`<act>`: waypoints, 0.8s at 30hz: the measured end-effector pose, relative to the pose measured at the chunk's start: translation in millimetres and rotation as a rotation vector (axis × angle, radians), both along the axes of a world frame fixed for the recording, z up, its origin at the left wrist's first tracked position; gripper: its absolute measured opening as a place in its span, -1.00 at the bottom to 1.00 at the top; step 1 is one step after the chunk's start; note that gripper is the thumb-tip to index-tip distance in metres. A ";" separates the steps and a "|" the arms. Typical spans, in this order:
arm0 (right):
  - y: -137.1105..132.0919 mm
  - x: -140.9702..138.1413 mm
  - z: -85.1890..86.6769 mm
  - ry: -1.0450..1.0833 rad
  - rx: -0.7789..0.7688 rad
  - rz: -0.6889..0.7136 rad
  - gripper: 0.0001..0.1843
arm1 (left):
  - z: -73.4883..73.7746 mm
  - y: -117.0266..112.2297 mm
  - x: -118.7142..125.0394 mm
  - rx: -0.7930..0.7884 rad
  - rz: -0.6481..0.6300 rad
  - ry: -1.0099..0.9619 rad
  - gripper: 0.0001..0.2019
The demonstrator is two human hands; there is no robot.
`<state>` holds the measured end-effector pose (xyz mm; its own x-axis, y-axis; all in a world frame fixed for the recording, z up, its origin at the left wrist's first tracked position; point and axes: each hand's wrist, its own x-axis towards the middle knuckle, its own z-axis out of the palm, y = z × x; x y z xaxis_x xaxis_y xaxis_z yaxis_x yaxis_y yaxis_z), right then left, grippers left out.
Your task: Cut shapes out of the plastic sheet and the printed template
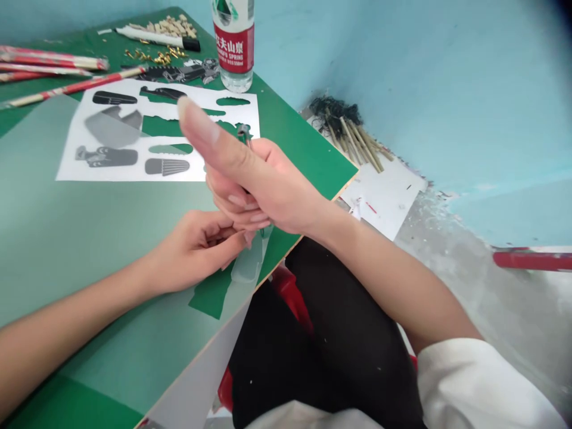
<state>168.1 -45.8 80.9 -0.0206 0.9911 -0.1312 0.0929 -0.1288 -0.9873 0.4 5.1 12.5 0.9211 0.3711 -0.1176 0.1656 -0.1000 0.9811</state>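
My right hand (254, 179) is raised over the green table (308, 149), fingers curled round a small metal tool (245, 134) whose tip sticks up above the fist; the thumb points up and away. Just below it, my left hand (201, 247) rests on the table with its fingertips pinched on a translucent plastic cut-out (248, 267) that lies at the table's near edge. The part of the cut-out under the fingers is hidden.
A white sheet with printed and cut-out shapes (111, 140) lies behind the hands. A water bottle (233, 42), red-banded sticks (53, 65), a marker (156, 37), small brass pieces (156, 56) and wood bits are at the back. Stick bundles (357, 137) and paper lie on the floor.
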 end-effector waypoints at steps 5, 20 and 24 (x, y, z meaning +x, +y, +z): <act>0.5 -5.4 -2.9 0.562 0.047 0.058 -0.31 | -3.2 0.7 -2.4 -0.012 0.005 0.005 -0.74; -7.1 5.8 9.0 0.529 -0.003 0.173 -0.39 | -1.6 2.5 -2.4 0.010 -0.017 -0.030 -0.78; -9.2 5.3 11.0 0.496 0.036 0.209 -0.37 | -3.3 2.4 -3.4 0.039 -0.004 -0.020 -0.73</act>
<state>173.4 -55.0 91.9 -0.2685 0.9631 -0.0214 -0.3658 -0.1225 -0.9226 -3.1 7.5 9.3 0.9247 0.3712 -0.0847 0.1456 -0.1392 0.9795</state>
